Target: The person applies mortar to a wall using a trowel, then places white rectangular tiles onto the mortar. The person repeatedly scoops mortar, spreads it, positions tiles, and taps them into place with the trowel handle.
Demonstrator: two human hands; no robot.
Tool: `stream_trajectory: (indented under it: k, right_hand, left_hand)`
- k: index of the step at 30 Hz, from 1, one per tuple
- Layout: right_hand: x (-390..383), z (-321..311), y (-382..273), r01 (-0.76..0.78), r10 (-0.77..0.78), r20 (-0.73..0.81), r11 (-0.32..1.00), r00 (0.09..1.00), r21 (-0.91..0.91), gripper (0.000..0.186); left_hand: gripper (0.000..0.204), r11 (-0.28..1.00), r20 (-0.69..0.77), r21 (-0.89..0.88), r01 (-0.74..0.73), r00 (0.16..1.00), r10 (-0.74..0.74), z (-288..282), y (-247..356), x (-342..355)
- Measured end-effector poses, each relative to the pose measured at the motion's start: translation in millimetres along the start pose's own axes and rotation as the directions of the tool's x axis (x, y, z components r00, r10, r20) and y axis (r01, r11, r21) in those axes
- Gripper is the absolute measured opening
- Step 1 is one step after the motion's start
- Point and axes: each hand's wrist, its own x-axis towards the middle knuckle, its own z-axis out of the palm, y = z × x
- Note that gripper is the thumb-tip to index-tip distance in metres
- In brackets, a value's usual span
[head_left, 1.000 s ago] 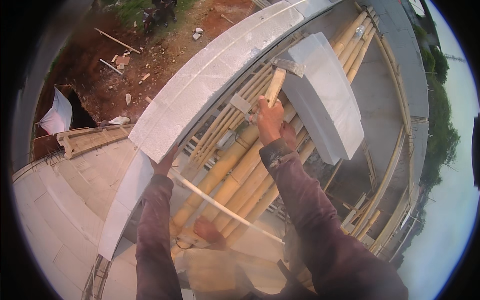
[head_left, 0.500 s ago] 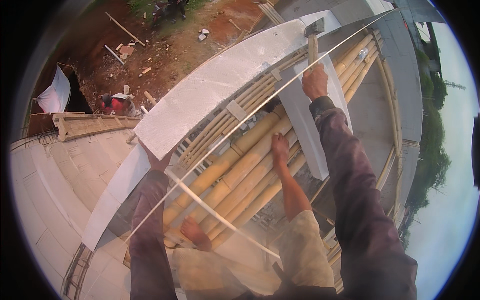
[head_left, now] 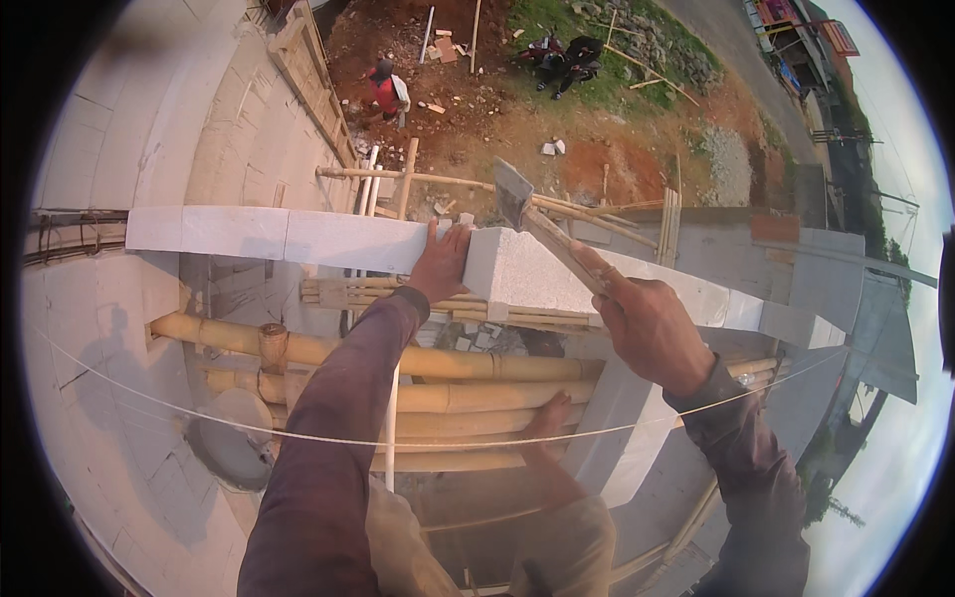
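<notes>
A hammer [head_left: 542, 224] with a wooden handle and a grey metal head is gripped in my right hand [head_left: 657, 333]. Its head is raised above a white lightweight block [head_left: 537, 279] set on the thin block wall [head_left: 348, 242]. Beside the near end of that block, my left hand [head_left: 441, 261] rests on the wall top, its fingers laid over the edge and holding nothing. Another white block [head_left: 632, 428] stands below my right forearm, next to the bamboo poles. The underside of my left hand is hidden.
Bamboo poles [head_left: 477, 398] span the gap under my bare foot [head_left: 550, 413]. A taut string [head_left: 338, 436] crosses in front of my forearms. Past the wall is a drop to the dirt ground, with a person in red [head_left: 386, 92] and parked motorbikes [head_left: 567, 65].
My view has swung round, so the wall now runs across it. The hammer has tipped from upright to leaning left over the block. My left hand now lies on the wall beside the block's end.
</notes>
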Motion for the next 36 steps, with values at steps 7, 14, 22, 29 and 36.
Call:
stream_trajectory:
  k: [7,14,22,29,36]
  right_hand:
    - [103.1,16.4,-90.4,0.319,-0.253,0.208,0.853,0.945,-0.414,0.054]
    - [123.0,25.8,-116.7,0.461,-0.208,0.46,0.695,0.863,-0.552,0.04]
    - [125.5,15.2,-124.9,0.492,-0.252,0.46,0.687,0.851,-0.534,0.021]
    - [110.8,19.8,-111.2,0.49,-0.305,0.395,0.673,0.866,-0.554,0.024]
    - [29.2,62.3,-65.3,0.017,-0.034,0.114,0.99,0.993,0.143,0.041]
  left_hand:
    - [0.108,0.994,0.165,0.085,0.071,0.983,-0.084,-9.7,6.5,-0.5]
    - [0.095,0.999,0.118,-0.012,0.047,0.992,-0.045,-8.4,4.0,-5.9]
    - [0.078,0.995,0.228,0.029,0.094,0.969,-0.098,-18.0,8.1,1.3]
    - [0.086,0.994,0.228,-0.069,0.084,0.971,-0.066,-2.4,2.7,-1.8]
    - [0.079,0.992,-0.041,-0.045,0.116,0.992,-0.118,18.8,2.1,-6.9]
